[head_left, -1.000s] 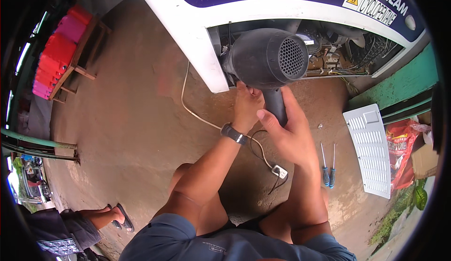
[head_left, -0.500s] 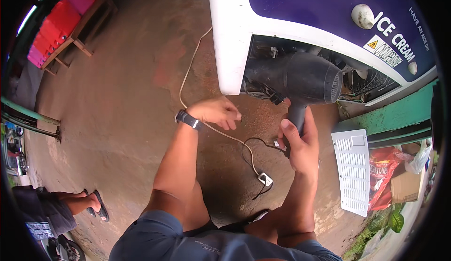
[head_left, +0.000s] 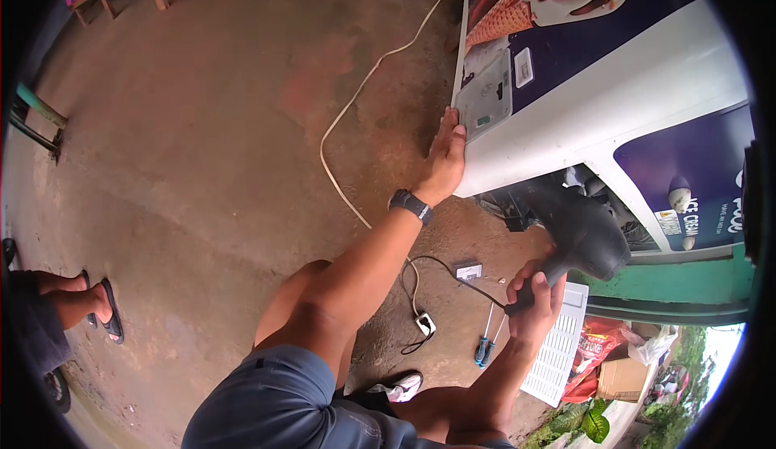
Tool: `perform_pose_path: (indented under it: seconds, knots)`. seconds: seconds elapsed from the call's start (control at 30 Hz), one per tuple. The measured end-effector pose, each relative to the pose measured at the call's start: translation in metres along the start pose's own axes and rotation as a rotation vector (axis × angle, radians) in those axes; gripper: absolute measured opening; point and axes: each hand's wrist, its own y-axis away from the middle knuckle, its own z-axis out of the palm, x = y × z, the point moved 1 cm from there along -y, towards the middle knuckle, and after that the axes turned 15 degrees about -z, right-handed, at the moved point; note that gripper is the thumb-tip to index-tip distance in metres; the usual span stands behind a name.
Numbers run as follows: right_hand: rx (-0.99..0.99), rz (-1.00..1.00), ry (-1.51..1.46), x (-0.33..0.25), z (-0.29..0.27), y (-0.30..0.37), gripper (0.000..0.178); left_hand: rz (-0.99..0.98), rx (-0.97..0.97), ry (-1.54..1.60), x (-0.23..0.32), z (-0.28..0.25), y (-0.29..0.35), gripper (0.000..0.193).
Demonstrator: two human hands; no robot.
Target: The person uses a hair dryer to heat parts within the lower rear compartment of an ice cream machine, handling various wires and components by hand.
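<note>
A black hair dryer (head_left: 594,247) is in my right hand (head_left: 535,307), its handle wrapped by my fingers. Its nozzle points into the dark opening (head_left: 525,202) low in the freezer's side, where wires and parts show dimly. My left hand (head_left: 444,158) grips the lower corner of the white and purple freezer (head_left: 558,138), thumb on the face and fingertips over the edge, beside a clear panel (head_left: 489,93). From the dryer's handle a black cord (head_left: 453,269) runs to a white extension socket (head_left: 425,324) on the floor.
Two blue-handled screwdrivers (head_left: 483,350) and a small boxy item (head_left: 468,271) lie on the floor. A white vented cover (head_left: 558,344) leans near a red bag (head_left: 594,348) and cardboard box (head_left: 622,380). A pale cable (head_left: 343,113) crosses the floor. Another person's feet (head_left: 111,307) are at left.
My left hand has moved from free air onto the freezer's corner. The view has swung, showing more of the freezer's front. The dryer stays in my right hand, aimed into the opening.
</note>
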Motion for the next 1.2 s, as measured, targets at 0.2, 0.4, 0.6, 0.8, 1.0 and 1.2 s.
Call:
perform_pose_path:
  seconds: [0.2, 0.4, 0.6, 0.8, 1.0, 1.2]
  knots:
    - [0.095, 0.016, -0.082, -0.001, 0.02, 0.006, 0.062, 0.145, 0.119, 0.023, -0.007, 0.007, -0.005, 0.062]
    - [0.13, 0.098, -0.151, -0.002, 0.027, 0.017, 0.061, 0.089, 0.128, 0.119, 0.003, 0.002, -0.017, 0.055]
    - [0.143, 0.092, -0.192, -0.008, 0.037, 0.012, 0.056, 0.108, 0.131, 0.174, 0.01, 0.002, -0.023, 0.048]
    - [0.137, 0.134, -0.032, -0.029, 0.051, 0.011, 0.052, 0.259, 0.191, 0.032, 0.012, -0.008, -0.022, 0.037]
    - [0.175, 0.157, -0.019, -0.04, 0.056, 0.012, 0.048, 0.28, 0.153, -0.07, 0.032, -0.013, 0.012, 0.036]
    - [0.15, 0.138, -0.014, -0.037, 0.061, 0.01, 0.048, 0.406, 0.087, -0.117, 0.068, -0.022, 0.043, 0.037]
